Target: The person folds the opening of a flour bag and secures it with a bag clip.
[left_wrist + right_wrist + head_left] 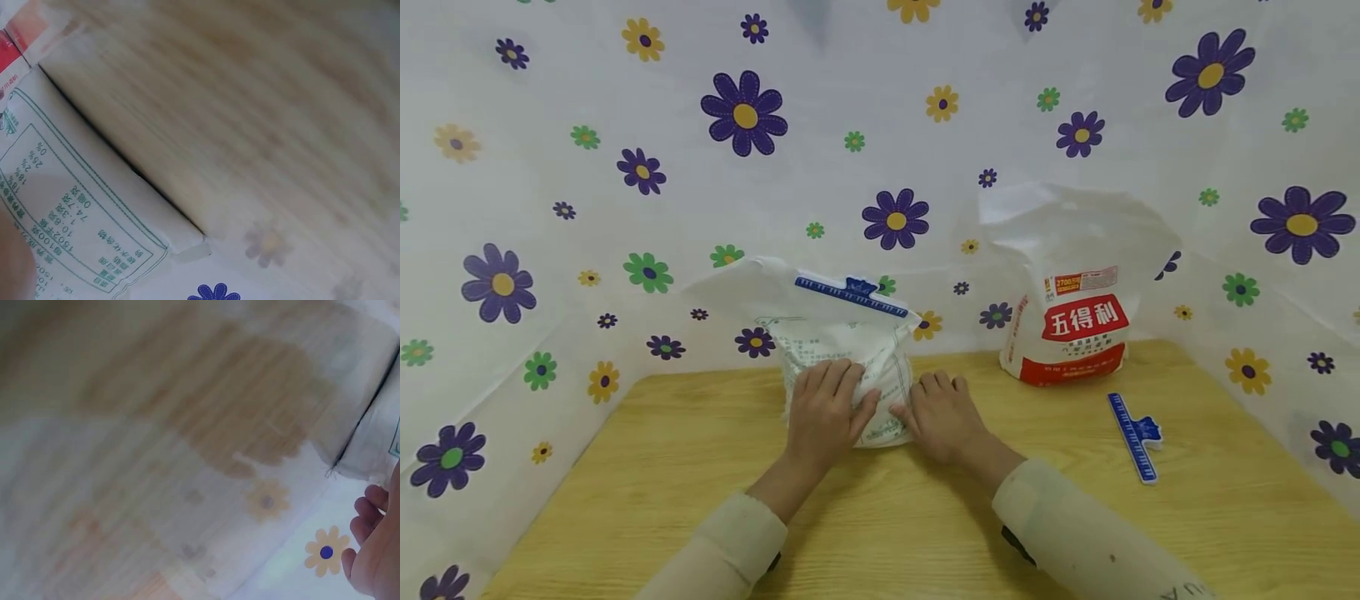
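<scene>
Both my left hand (pixel 823 408) and my right hand (pixel 943 421) meet the green-printed white bag (pixel 850 340) from its near side. Left: fingers laid together over the front face, thumb spread rightward, resting on the film and enclosing nothing. Right: fingers loosely bent at the bag's right side, thumb toward its front, touching without wrapping round. The bag stands on the wood-grain table (pixel 715 467), left of the 五得利 bag (pixel 1075 333), its body between and just beyond my palms.

Governing relation, as I judge it: the blue bag clip (pixel 850 295) lies above and beyond my grip, clear of every finger. Its long axis runs crosswise to my reach, sloping down to the right across the bag's upper part; my left fingers lie below its middle, my right hand below its lower end. Whether it pinches the film fully I cannot tell.

Compare the loose blue clip (pixel 1133 440), flat at far right, its long axis pointing mostly away from me; my right hand is nearer.
</scene>
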Demonstrator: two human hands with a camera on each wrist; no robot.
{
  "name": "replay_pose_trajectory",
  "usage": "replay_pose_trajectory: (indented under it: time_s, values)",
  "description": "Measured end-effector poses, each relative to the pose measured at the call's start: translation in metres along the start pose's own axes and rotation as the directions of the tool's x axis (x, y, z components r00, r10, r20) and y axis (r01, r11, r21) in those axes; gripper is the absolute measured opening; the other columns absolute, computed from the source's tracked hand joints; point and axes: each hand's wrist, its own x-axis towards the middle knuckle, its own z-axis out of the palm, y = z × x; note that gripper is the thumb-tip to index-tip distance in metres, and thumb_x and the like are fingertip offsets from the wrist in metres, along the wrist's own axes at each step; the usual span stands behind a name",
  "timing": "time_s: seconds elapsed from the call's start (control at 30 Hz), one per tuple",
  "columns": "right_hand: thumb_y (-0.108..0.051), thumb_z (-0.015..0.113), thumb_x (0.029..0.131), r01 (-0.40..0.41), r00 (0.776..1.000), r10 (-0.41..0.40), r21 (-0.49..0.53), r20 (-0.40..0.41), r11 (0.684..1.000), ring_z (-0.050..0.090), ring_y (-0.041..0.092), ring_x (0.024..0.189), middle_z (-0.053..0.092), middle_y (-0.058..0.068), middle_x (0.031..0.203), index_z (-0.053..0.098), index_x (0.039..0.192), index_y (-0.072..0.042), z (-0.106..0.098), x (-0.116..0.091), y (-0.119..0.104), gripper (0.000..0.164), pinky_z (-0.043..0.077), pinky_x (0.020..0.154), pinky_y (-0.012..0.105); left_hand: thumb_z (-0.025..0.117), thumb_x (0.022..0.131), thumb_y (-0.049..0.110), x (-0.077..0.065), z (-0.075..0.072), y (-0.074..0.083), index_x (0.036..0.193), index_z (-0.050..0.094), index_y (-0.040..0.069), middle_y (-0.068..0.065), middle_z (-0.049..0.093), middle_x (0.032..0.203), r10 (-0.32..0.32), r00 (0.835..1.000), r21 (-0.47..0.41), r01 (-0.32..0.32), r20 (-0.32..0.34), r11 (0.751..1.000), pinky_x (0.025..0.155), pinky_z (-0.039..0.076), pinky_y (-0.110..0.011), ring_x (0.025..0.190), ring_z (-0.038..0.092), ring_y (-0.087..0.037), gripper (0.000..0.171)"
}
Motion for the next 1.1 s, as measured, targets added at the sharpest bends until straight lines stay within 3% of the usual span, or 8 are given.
replay_pose_trajectory:
  time_s: [0.27,0.83,1.1]
  values:
    - [-0.052,0.025,0.107,0.0,0.999,0.001,0.019,-0.054,1.0,0.046,0.026,0.101,0.056,0.009,0.108,0.057,0.107,-0.006,0.002,-0.003,-0.011,0.056,0.037,0.086,0.043,0.048,0.101,0.04,-0.002,0.002,-0.002,0.103,0.066,0.005,-0.009,0.068,0.099,-0.049,0.999,0.016,0.049,0.003,0.999,0.081,0.042,-0.042,0.092,0.057,-0.029,0.04]
    - [-0.061,0.02,0.104,-0.045,0.998,0.048,0.04,-0.052,0.998,0.047,0.028,0.112,0.057,0.01,0.12,0.058,0.116,-0.007,-0.004,0.003,-0.012,0.067,0.035,0.093,0.048,0.043,0.102,0.044,0.001,0.003,-0.009,0.102,0.067,0.007,-0.008,0.069,0.098,-0.077,0.997,0.087,0.076,0.004,0.993,0.082,0.042,-0.043,0.093,0.058,-0.028,0.044]
    - [-0.06,0.021,0.104,-0.027,0.996,0.029,0.023,-0.088,0.999,0.049,0.027,0.113,0.06,0.009,0.119,0.06,0.116,-0.01,-0.003,0.004,-0.014,0.064,0.036,0.096,0.049,0.046,0.101,0.042,0.0,0.002,-0.011,0.102,0.067,0.007,-0.008,0.07,0.099,-0.096,0.995,0.104,0.094,0.014,0.99,0.083,0.042,-0.044,0.093,0.058,-0.028,0.042]
